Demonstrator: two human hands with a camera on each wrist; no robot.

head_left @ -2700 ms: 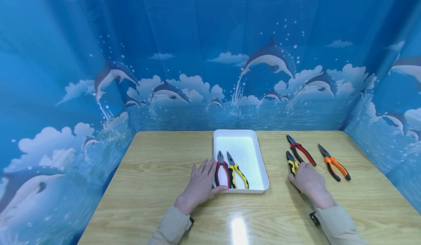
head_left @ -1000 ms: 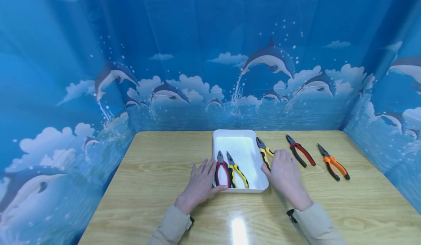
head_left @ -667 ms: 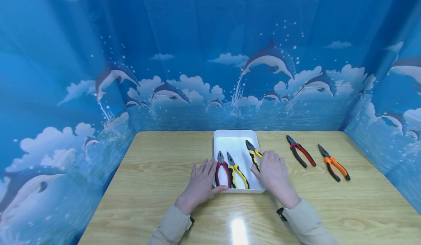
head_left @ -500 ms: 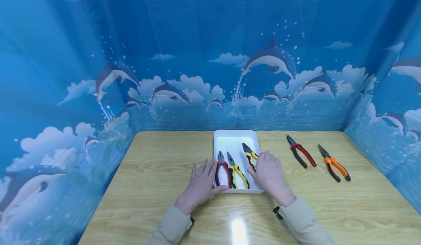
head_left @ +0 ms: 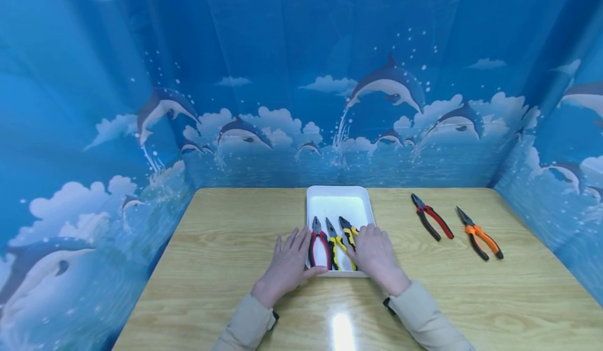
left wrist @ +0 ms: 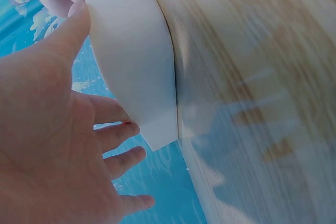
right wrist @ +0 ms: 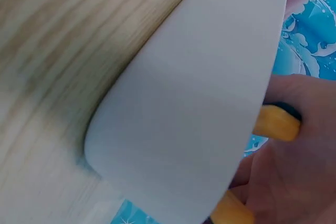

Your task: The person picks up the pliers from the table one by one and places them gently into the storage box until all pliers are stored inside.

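Observation:
A white tray (head_left: 339,204) stands on the table. My left hand (head_left: 282,270) rests against its left side with fingers spread; in the left wrist view the fingertips touch the tray wall (left wrist: 131,51). Inside lie red-and-black pliers (head_left: 316,236) and, beside them, yellow-and-black long-nose pliers (head_left: 334,238). My right hand (head_left: 377,257) grips the handles of yellow-and-black combination pliers (head_left: 346,224) over the tray's right part, heads of all three pointing away. The right wrist view shows a yellow handle (right wrist: 278,123) in the hand behind the tray wall. Whether the held pliers touch the tray floor is hidden.
To the right on the wooden table (head_left: 235,225) lie red-and-black pliers (head_left: 431,217) and orange-and-black long-nose pliers (head_left: 478,233). A blue dolphin-print curtain (head_left: 282,79) closes off the back and both sides.
My right hand has brought the yellow-and-black combination pliers from the right side of the table leftward into the tray, close to the long-nose pliers. My left hand has stayed put.

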